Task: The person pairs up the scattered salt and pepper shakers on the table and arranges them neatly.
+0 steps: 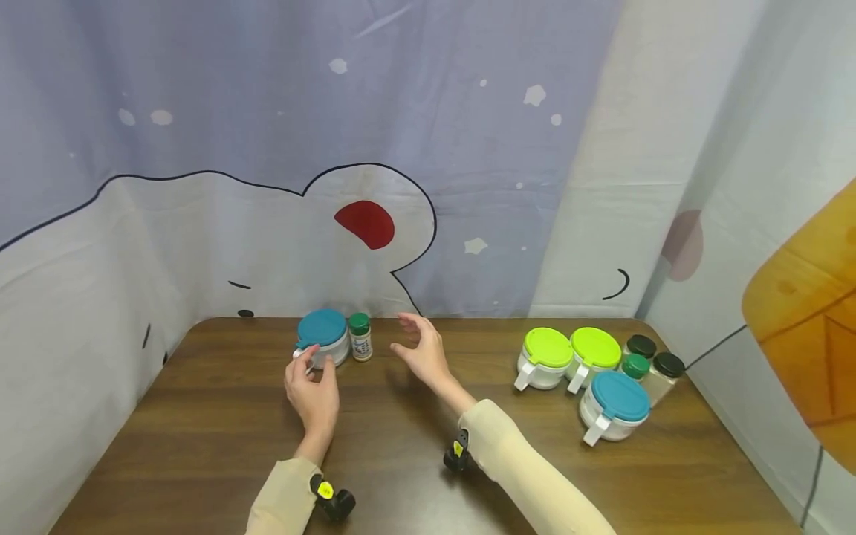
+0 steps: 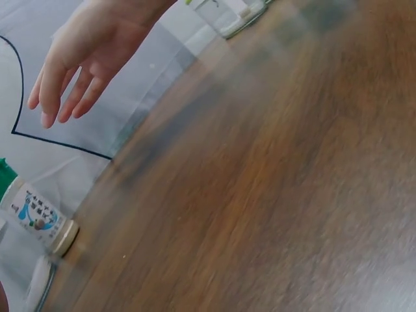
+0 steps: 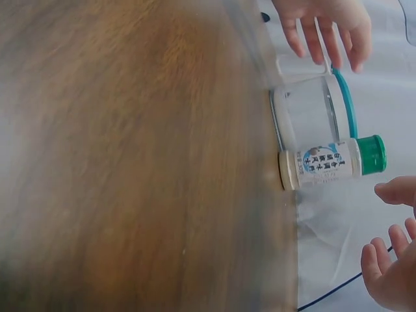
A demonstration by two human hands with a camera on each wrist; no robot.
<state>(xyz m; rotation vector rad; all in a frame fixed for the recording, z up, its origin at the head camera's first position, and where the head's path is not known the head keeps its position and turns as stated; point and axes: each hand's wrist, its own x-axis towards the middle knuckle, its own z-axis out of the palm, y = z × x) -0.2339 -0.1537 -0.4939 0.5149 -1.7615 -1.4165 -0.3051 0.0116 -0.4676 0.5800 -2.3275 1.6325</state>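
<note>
1. A blue-lidded jar (image 1: 322,328) and a green-capped bottle (image 1: 361,345) stand side by side near the table's (image 1: 401,461) back edge.
2. Wide table lies in front, and rightward up to the lime-lidded jars (image 1: 548,348).
3. The bottle's long way runs up, cap on top.
4. The left hand (image 1: 313,394), fingers apart, is at the jar's handle side; touching, cannot tell.
5. The right hand (image 1: 425,358) is loose, beside the bottle.

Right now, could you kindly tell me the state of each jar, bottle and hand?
Left blue-lidded jar: closed, upright
Left green-capped shaker: capped, upright
Left lime-lidded jar: closed, upright
Right lime-lidded jar: closed, upright
Right blue-lidded jar: closed, upright
Right green-capped bottle: capped
Rear black-capped bottle: capped
Front black-capped bottle: capped, upright
Left hand: open, contact unclear
Right hand: open, empty
</note>
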